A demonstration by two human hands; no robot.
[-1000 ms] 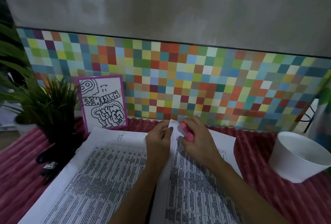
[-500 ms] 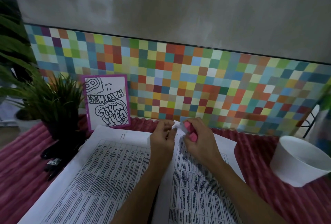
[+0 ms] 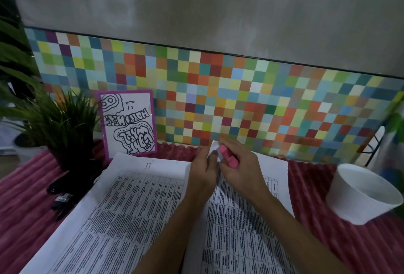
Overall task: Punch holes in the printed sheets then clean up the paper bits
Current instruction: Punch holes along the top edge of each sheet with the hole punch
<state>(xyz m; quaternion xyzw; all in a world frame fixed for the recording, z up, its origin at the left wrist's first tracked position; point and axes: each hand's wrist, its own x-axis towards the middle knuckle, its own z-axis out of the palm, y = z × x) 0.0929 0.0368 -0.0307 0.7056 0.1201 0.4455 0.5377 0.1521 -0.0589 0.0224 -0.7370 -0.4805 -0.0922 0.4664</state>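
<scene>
Little has shifted in the last second: both hands stay at the 12 o'clock edge of the paper, and only the raised fold has crept slightly higher.

Farthest left, the printed sheets lie on a ribbed pink cloth. They are white pages dense with small tabled text, and the near ends run out of view at 6 o'clock. The left hand pinches the folded-up top margin, holding it upright. At its 3 o'clock the right hand is wrapped round a small pink hole punch, whose mouth sits on that margin. Whether it has bitten through is hidden by the fingers.

The step in hand looks like the punching itself — cleaning up is not yet begun. The next move probably calls for a firm squeeze with the margin held taut. Then the punch slides along the edge.

A white paper bowl stands well apart at 3 o'clock — a likely place for the bits.
</scene>
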